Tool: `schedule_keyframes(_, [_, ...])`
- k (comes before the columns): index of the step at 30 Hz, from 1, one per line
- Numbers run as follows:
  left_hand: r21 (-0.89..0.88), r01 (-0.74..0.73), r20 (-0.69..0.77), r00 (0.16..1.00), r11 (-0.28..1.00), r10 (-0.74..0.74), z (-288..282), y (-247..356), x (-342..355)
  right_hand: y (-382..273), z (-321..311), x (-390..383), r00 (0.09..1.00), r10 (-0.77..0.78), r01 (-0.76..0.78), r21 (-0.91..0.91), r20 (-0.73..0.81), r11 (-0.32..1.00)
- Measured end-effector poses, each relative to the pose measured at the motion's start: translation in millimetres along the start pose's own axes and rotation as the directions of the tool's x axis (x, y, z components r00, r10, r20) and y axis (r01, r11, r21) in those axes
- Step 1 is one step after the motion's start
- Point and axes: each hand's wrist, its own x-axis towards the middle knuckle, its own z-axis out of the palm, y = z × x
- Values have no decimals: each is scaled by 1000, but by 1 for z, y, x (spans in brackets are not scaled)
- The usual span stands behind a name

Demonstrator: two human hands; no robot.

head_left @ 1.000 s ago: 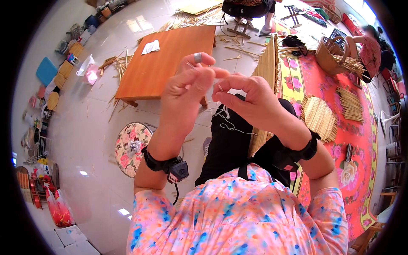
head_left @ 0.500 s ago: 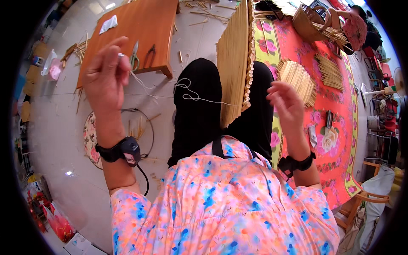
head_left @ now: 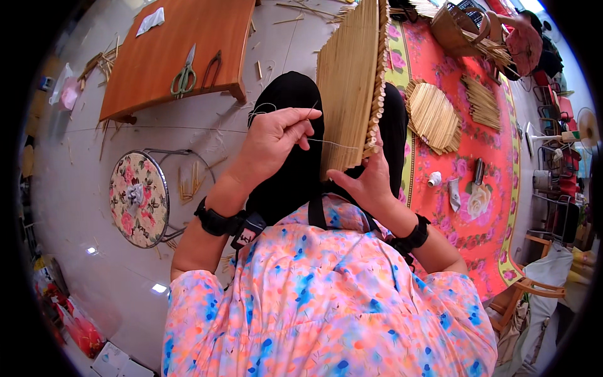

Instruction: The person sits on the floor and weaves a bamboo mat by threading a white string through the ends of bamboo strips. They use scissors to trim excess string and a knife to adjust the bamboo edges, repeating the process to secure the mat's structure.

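White thread (head_left: 338, 144), pinched by the left hand (head_left: 279, 135), apparently stitches a straw panel (head_left: 345, 81) the right hand (head_left: 375, 182) grips; next likely calls for tightening.

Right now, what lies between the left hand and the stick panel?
In the head view, a pale thread spans from the left hand to the stick panel, over the black trouser leg.
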Motion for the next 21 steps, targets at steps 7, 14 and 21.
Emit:
schedule_keyframes(7, [-143, 61, -96, 993, 988, -75, 12, -9, 4, 1, 2, 9, 999, 50, -50, -71, -8, 996])
schedule_keyframes(14, [-144, -7, -164, 986, 990, -17, -6, 0, 5, -7, -34, 50, 976, -40, 34, -34, -214, 999])
schedule_keyframes(21, [-115, -45, -174, 984, 992, 24, -19, 10, 10, -8, -64, 78, 909, -166, 126, -128, -382, 984])
